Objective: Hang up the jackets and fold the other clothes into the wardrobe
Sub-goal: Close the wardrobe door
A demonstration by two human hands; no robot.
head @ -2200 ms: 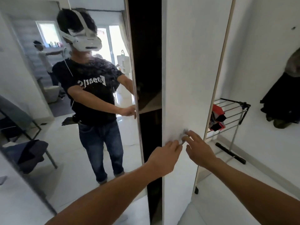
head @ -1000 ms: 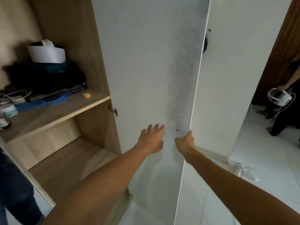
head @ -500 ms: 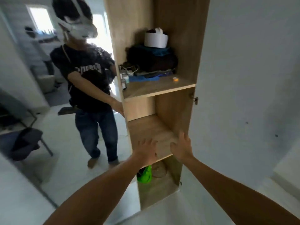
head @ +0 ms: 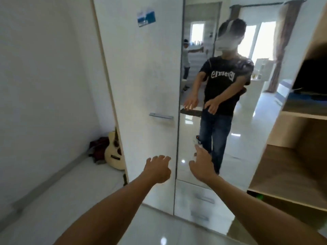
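The white wardrobe's left door (head: 145, 85) is closed and carries a metal handle (head: 161, 116). Beside it stands the mirrored middle door (head: 247, 138). On the right the wardrobe section stands open, showing wooden shelves (head: 290, 167) with dark clothes (head: 313, 78) on the upper one. My left hand (head: 157, 169) reaches toward the white door below the handle, fingers loosely curled, holding nothing. Close to the mirror is my right hand (head: 202, 162), fingers spread and nothing in it. No jacket is in sight.
A pale acoustic guitar (head: 115, 152) leans against the wall in the gap left of the wardrobe, with a dark red bag (head: 98, 147) behind it. Two drawers (head: 203, 204) sit under the mirror. The mirror reflects a person and the glossy white floor (head: 88, 200).
The view has swung left from the open shelf section to the closed white door and mirror. Both hands left the shelf edge and now hover empty before the doors.
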